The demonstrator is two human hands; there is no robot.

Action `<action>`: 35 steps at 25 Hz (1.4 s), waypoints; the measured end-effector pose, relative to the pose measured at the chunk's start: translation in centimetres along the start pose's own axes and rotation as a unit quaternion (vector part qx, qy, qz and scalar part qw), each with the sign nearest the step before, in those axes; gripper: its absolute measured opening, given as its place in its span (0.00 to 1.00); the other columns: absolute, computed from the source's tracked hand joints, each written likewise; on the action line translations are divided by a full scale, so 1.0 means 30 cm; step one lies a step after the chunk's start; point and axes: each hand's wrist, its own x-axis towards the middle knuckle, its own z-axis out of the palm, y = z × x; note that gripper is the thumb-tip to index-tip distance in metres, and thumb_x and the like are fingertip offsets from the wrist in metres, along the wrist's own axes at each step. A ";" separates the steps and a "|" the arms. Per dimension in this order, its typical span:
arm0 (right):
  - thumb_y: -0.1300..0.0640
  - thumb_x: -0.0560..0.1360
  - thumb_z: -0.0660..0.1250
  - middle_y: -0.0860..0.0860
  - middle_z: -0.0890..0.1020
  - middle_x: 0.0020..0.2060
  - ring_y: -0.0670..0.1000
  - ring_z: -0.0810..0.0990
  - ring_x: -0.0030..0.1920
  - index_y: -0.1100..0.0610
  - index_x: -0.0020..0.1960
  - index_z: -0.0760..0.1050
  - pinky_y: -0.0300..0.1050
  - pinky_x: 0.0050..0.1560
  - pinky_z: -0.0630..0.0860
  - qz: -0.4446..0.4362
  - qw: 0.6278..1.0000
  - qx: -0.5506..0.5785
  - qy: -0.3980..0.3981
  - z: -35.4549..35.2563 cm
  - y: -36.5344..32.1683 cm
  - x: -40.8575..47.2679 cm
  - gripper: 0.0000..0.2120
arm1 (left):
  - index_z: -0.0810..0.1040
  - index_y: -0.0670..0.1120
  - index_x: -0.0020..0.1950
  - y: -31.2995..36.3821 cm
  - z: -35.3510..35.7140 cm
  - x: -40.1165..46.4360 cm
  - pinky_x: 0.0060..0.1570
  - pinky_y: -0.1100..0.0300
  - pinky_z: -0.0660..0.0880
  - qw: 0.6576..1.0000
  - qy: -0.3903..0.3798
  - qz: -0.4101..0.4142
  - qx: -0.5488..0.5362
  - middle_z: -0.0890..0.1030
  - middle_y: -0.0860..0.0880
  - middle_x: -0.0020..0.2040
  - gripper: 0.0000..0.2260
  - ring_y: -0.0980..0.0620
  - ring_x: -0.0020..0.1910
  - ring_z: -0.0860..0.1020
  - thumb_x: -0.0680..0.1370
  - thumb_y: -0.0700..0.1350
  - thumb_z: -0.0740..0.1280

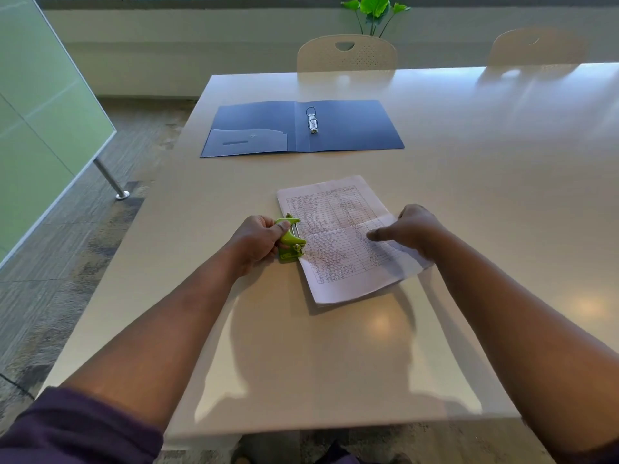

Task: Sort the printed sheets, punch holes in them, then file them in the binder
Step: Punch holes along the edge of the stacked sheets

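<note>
A stack of printed sheets [338, 239] with a table of rows lies on the table in front of me, slightly turned. A green hole punch [290, 241] sits against the stack's left edge. My left hand [259, 242] grips the punch, thumb on its lever. My right hand [410, 231] pinches the right edge of the sheets, thumb on top, with that edge lifted a little. A blue ring binder [355, 128] lies open and flat farther back, its metal rings [312, 120] right of the spine and a pocket on the left flap.
The beige table [485, 195] stretches far to the right and back. Two pale chairs [346, 53] stand at its far edge, a green plant [375, 11] behind them. A glass partition [40, 112] with a metal foot stands on the floor at left.
</note>
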 end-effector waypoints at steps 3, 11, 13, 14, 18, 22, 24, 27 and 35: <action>0.54 0.67 0.82 0.53 0.80 0.43 0.49 0.76 0.40 0.61 0.52 0.77 0.44 0.40 0.71 0.002 0.994 0.101 -0.046 -0.012 -0.004 -0.004 0.21 | 0.76 0.43 0.45 0.003 0.001 -0.006 0.20 0.65 0.68 1.000 0.001 0.003 0.002 0.76 0.45 0.32 0.12 0.55 0.20 0.68 0.84 0.49 0.66; 0.59 0.77 0.72 0.53 0.83 0.58 0.56 0.80 0.59 0.58 0.61 0.79 0.55 0.66 0.75 0.018 0.957 0.237 -0.167 -0.035 0.025 0.019 0.12 | 0.75 0.44 0.43 0.027 0.000 -0.036 0.17 0.66 0.65 1.000 -0.009 -0.008 -0.008 0.76 0.48 0.28 0.12 0.57 0.19 0.68 0.84 0.48 0.65; 0.61 0.79 0.69 0.54 0.85 0.57 0.56 0.83 0.56 0.57 0.64 0.80 0.55 0.59 0.80 0.021 0.949 0.258 -0.181 -0.021 0.044 0.013 0.13 | 0.75 0.44 0.43 0.030 0.000 -0.041 0.17 0.66 0.65 1.000 -0.008 -0.010 -0.011 0.76 0.49 0.27 0.12 0.56 0.19 0.68 0.84 0.47 0.65; 0.62 0.80 0.68 0.54 0.85 0.57 0.57 0.84 0.56 0.58 0.65 0.79 0.55 0.58 0.81 0.022 0.947 0.264 -0.182 -0.013 0.056 0.012 0.14 | 0.75 0.44 0.42 0.029 0.001 -0.041 0.17 0.66 0.65 1.000 -0.008 -0.012 -0.013 0.75 0.50 0.26 0.13 0.56 0.19 0.67 0.84 0.47 0.65; 0.64 0.80 0.67 0.57 0.85 0.58 0.61 0.83 0.59 0.58 0.68 0.77 0.66 0.63 0.77 0.013 0.932 0.312 -0.185 -0.006 0.085 0.008 0.17 | 0.76 0.44 0.42 0.020 -0.001 -0.027 0.19 0.65 0.66 0.999 -0.010 -0.029 -0.038 0.74 0.47 0.30 0.12 0.56 0.21 0.66 0.84 0.47 0.65; 0.65 0.79 0.68 0.60 0.85 0.57 0.64 0.84 0.57 0.57 0.66 0.78 0.67 0.58 0.80 0.012 0.898 0.384 -0.213 -0.012 0.112 -0.009 0.16 | 0.77 0.44 0.47 0.019 0.000 -0.010 0.23 0.63 0.67 0.997 -0.005 -0.056 -0.044 0.75 0.46 0.32 0.11 0.54 0.24 0.66 0.84 0.49 0.65; 0.64 0.77 0.70 0.60 0.84 0.59 0.64 0.85 0.56 0.56 0.66 0.78 0.66 0.56 0.81 0.011 0.893 0.390 -0.223 -0.014 0.120 -0.019 0.18 | 0.77 0.44 0.49 0.022 0.001 -0.008 0.25 0.62 0.66 0.997 0.000 -0.064 -0.046 0.74 0.47 0.32 0.11 0.54 0.25 0.66 0.85 0.51 0.63; 0.66 0.77 0.68 0.60 0.83 0.57 0.63 0.85 0.52 0.56 0.61 0.77 0.57 0.44 0.85 0.009 0.889 0.404 -0.217 -0.018 0.106 -0.046 0.15 | 0.78 0.45 0.50 0.024 0.001 -0.017 0.25 0.63 0.66 0.997 0.004 -0.059 -0.047 0.72 0.48 0.31 0.12 0.54 0.25 0.65 0.85 0.51 0.62; 0.60 0.78 0.70 0.52 0.84 0.53 0.51 0.84 0.48 0.55 0.64 0.76 0.42 0.40 0.81 -0.044 0.924 0.344 -0.163 0.009 0.088 -0.078 0.15 | 0.79 0.45 0.51 0.020 0.030 -0.053 0.30 0.59 0.69 0.997 0.033 -0.047 -0.045 0.74 0.48 0.34 0.11 0.53 0.28 0.69 0.85 0.51 0.63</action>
